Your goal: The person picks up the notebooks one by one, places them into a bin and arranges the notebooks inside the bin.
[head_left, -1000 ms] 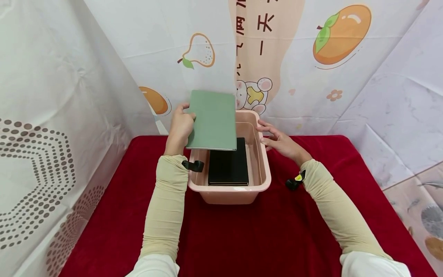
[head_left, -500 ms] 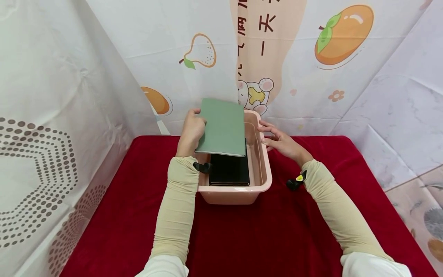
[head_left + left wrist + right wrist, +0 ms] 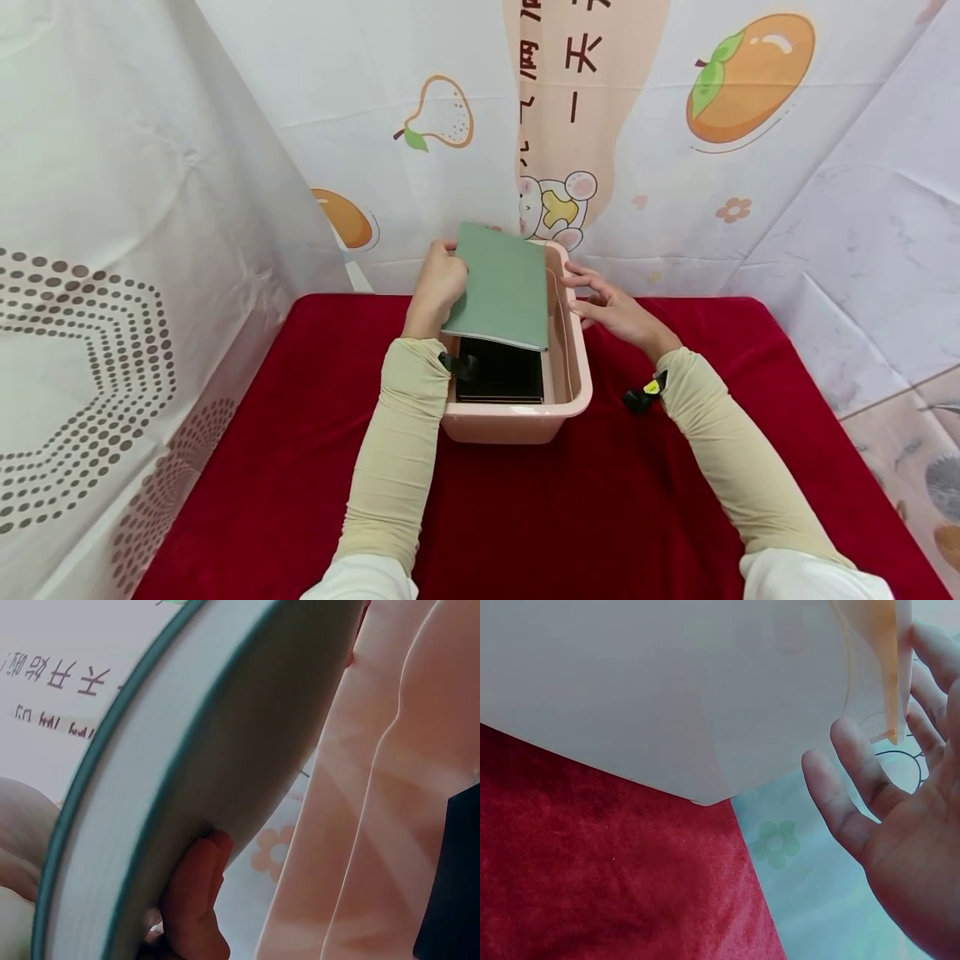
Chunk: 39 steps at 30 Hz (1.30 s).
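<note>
My left hand (image 3: 441, 285) grips a green hardcover book (image 3: 501, 287) by its left edge. The book is tilted above the back part of a pink plastic basin (image 3: 517, 410). In the left wrist view, the book's thick white pages show edge-on between its green covers, and curled fingers (image 3: 196, 892) press its underside. Inside the basin lies a black book (image 3: 498, 379), its far part hidden by the green one. My right hand (image 3: 611, 310) rests at the basin's right rim with fingers spread and only slightly bent, seen close to the outer wall in the right wrist view.
A red velvet cloth (image 3: 600, 508) covers the table under the basin. Right behind the table hangs a white curtain (image 3: 645, 200) printed with fruit and lettering. Another curtain (image 3: 97, 208) closes off the left side.
My left hand has carried the green book to the right and lower, further over the basin, where it covers more of the black book. The right hand has stayed at the rim.
</note>
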Available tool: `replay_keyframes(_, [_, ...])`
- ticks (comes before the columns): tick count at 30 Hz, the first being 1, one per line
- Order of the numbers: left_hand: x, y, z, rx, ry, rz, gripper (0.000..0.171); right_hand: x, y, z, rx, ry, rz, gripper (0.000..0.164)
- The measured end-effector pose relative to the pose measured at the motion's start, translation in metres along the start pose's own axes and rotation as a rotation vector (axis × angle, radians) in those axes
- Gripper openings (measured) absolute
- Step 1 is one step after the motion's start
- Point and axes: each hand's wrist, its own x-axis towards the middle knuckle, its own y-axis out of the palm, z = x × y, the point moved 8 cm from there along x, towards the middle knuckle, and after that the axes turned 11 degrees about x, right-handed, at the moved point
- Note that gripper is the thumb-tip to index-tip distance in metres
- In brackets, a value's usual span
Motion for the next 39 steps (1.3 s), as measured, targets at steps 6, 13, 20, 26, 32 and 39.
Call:
replay_keyframes(6, [-0.001, 0.015, -0.007, 0.013, 0.011, 0.028, 0.048, -0.002, -0.003, -0.003, 0.004, 0.006, -0.014, 0.050])
replay_keyframes(13, [-0.002, 0.021, -0.009, 0.062, 0.030, 0.019, 0.044, -0.003, -0.002, -0.002, 0.003, -0.001, -0.017, 0.050])
replay_keyframes(20, [0.000, 0.025, -0.010, 0.119, 0.100, -0.034, 0.035, -0.005, -0.002, 0.000, 0.017, -0.008, -0.019, 0.052])
replay_keyframes(26, [-0.003, 0.024, -0.005, 0.212, 0.077, -0.071, 0.030, -0.001, 0.002, -0.001, 0.043, -0.013, -0.019, 0.051])
replay_keyframes(32, [-0.002, 0.022, 0.000, 0.296, 0.058, -0.100, 0.036, -0.001, 0.004, -0.002, 0.035, -0.006, -0.024, 0.051])
replay_keyframes(39, [0.000, 0.024, 0.007, 0.316, 0.036, -0.123, 0.041, -0.001, 0.004, 0.002, 0.034, -0.018, -0.019, 0.051])
